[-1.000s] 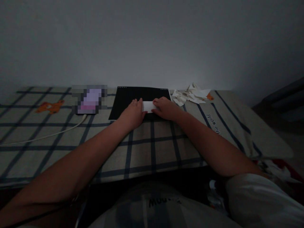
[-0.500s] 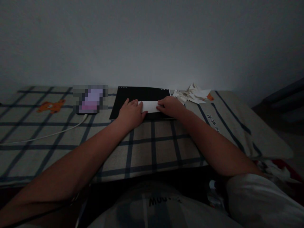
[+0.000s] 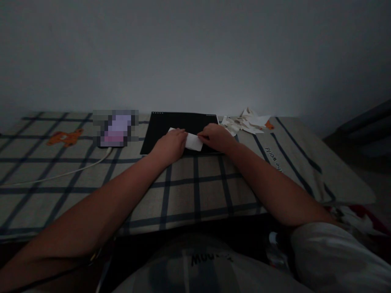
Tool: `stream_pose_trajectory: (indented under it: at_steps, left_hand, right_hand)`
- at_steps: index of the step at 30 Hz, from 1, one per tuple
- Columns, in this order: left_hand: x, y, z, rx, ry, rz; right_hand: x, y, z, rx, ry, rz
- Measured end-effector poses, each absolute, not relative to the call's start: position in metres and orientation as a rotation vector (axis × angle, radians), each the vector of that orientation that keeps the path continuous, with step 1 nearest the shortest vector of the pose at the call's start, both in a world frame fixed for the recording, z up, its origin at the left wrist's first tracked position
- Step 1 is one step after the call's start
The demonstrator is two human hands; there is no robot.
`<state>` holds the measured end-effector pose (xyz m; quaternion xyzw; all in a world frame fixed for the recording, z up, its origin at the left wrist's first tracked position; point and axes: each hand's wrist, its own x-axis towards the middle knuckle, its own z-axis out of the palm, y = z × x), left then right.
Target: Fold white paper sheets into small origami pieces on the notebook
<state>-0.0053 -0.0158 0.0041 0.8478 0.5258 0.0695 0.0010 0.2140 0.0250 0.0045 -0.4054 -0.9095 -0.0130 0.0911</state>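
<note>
A narrow strip of white paper (image 3: 193, 142), apparently folded, lies slanted over a black spiral-bound notebook (image 3: 183, 119). My left hand (image 3: 172, 143) is closed over the strip's left part, with a corner of paper showing beyond the fingers; the thumb is hidden. At the other end, my right hand (image 3: 214, 136) pinches the strip's upper right edge between thumb and fingertips. Both hands are low over the notebook, with a short stretch of paper visible between them.
Torn, crumpled paper (image 3: 247, 122) lies right of the notebook. To the left is a phone (image 3: 117, 128), its screen blurred, with a white cable (image 3: 88, 166). A checked cloth (image 3: 183, 191) covers the table, which meets a wall behind. A bottle (image 3: 275, 246) stands below the near edge.
The paper strip has turned from level to slanting down to the right. My left fingers have drawn in over it, and my right hand has shifted slightly left.
</note>
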Motion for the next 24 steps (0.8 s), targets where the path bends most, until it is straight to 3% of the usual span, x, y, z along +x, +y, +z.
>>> stream_pose_trajectory:
  at_steps: [7, 17, 24]
  left_hand:
    - [-0.009, -0.014, 0.003, 2.640, 1.640, 0.215]
    - [-0.027, 0.002, -0.005, 2.736, 1.334, 0.114]
    - [-0.023, -0.007, 0.007, 2.746, 1.618, 0.214]
  right_hand:
    - [0.211, 0.027, -0.004, -1.008, -2.666, 0.237]
    - [0.214, 0.026, -0.007, -0.849, -2.700, 0.236]
    - [0.213, 0.027, -0.010, -0.820, -2.692, 0.273]
